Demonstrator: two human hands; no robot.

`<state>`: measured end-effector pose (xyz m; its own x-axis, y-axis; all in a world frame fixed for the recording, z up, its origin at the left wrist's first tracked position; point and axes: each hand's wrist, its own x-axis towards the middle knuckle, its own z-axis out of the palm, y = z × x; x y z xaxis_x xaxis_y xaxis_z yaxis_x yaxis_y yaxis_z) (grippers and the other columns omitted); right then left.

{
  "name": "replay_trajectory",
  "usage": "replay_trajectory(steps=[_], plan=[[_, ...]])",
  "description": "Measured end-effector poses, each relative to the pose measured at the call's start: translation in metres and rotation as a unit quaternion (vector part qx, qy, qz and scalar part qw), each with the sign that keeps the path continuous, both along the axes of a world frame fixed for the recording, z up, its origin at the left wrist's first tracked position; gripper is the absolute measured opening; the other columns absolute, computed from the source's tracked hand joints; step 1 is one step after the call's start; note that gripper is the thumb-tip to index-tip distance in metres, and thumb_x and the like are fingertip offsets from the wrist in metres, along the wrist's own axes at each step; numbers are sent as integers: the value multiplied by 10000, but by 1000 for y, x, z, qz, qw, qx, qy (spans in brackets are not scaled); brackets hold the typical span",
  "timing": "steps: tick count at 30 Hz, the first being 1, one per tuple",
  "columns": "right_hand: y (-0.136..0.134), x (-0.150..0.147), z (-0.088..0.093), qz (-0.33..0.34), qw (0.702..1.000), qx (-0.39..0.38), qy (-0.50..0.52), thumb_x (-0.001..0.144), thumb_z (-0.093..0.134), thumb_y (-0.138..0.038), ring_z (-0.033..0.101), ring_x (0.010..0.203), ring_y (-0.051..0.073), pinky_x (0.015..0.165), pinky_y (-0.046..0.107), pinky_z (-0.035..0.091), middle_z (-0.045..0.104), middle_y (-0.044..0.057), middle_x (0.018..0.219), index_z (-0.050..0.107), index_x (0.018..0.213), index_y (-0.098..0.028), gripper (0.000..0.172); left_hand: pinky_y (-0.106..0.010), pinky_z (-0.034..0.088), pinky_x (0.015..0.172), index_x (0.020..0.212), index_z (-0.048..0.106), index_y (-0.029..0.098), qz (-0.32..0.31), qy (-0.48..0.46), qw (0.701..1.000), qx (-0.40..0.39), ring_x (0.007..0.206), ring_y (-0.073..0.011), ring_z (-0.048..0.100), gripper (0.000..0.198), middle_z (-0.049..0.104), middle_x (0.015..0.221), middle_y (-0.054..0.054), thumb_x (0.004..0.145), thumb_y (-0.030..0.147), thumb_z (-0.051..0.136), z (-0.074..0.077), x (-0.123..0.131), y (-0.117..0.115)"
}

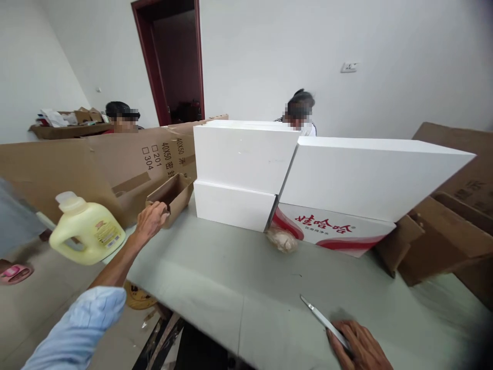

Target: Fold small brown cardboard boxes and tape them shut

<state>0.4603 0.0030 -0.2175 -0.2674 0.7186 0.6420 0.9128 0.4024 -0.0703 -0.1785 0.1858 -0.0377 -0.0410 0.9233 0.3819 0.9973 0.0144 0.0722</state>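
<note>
1. Your left hand (pixel 151 220) is stretched out to the small cardboard box (pixel 172 195), fingers curled over its near open edge; it looks like a light grip on the flap, though how firmly it is closed I cannot tell.
2. That box lies on its side at the far left of the counter (pixel 215 277), just beside the stacked white foam blocks (pixel 241 169) and against the large flattened carton (pixel 96 164).
3. Your right hand (pixel 360 349) is closed around the handle of a blade (pixel 321 318), well apart from the box, with the tip resting low over the counter and aimed towards the foam blocks.
4. Risk: the blade sits bare in your hand while your attention goes to the box; any sweep of that arm could nick the counter or your other forearm.
5. Risk: the yellow bottle (pixel 87 228) stands near the box, close to your left wrist; drawing the box back carelessly could knock it over.
6. Risk: the leaning white panel (pixel 370 174) beyond the box rests propped; a jolt to the foam stack could shift it.
</note>
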Motion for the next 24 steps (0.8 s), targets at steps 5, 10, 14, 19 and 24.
replay_trajectory(steps=[5,10,14,19,24], plan=[[3,-8,6,-5,998,-43,47,1028,506,-510,703,829,292,772,428,553,712,86,899,706,939,-266,328,-354,493,802,990,629,231,-70,-6,995,72,917,-260,655,69,706,1038,-68,997,262,568,-18,2,-102],[9,-1,1,-26,995,-72,68,1005,475,-573,694,839,322,781,462,545,702,108,889,697,920,-257,395,-361,503,851,970,620,223,-179,-72,978,84,914,-237,637,89,695,990,-57,1012,186,550,-17,32,-166],[8,-2,6,-22,994,-91,61,1014,446,-596,692,857,322,781,461,545,699,109,901,708,964,-243,442,-343,506,853,980,629,227,-265,-121,952,92,946,-224,647,116,701,1017,-53,987,124,578,-12,55,-194],[1,-24,30,-29,995,-61,71,1027,443,-655,685,990,347,904,496,555,706,150,1046,696,1144,-208,527,-341,514,874,1019,633,228,-360,-164,914,89,997,-215,664,176,706,1087,-71,975,72,565,-4,79,-210],[-4,-75,58,24,975,-130,181,990,596,-660,640,1226,354,1076,527,525,663,150,1317,570,1445,-246,615,-362,530,856,909,591,226,-433,-215,873,59,931,-200,673,156,707,1024,-67,941,74,601,2,99,-216]])
